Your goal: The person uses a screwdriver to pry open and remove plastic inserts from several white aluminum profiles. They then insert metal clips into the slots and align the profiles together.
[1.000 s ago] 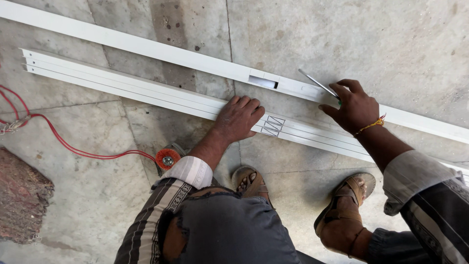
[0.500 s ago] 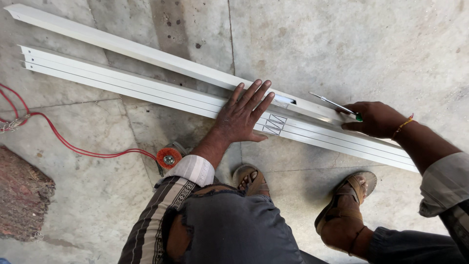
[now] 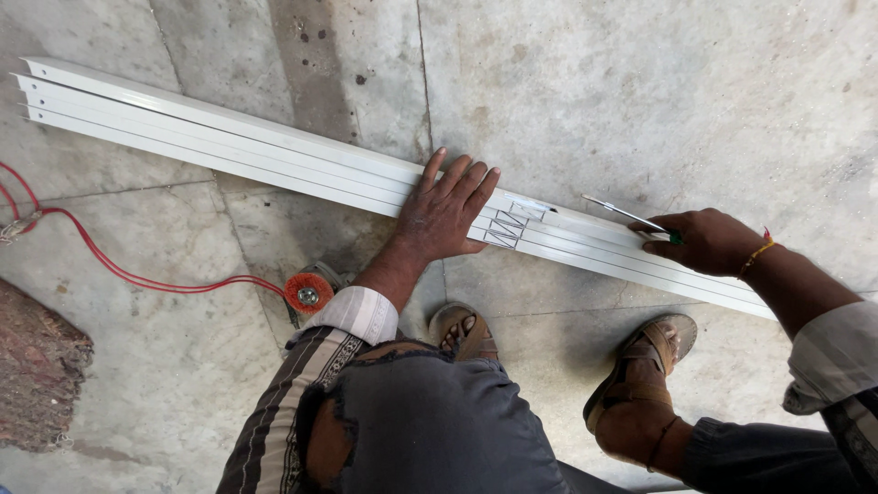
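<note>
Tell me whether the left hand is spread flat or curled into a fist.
Spread flat. The left hand lies palm down on the white strips, fingers straight and fanned apart, none curled under.

Two white rails [image 3: 274,155], perhaps; one screwdriver [image 3: 631,218]; one grinder [image 3: 309,293].
</note>
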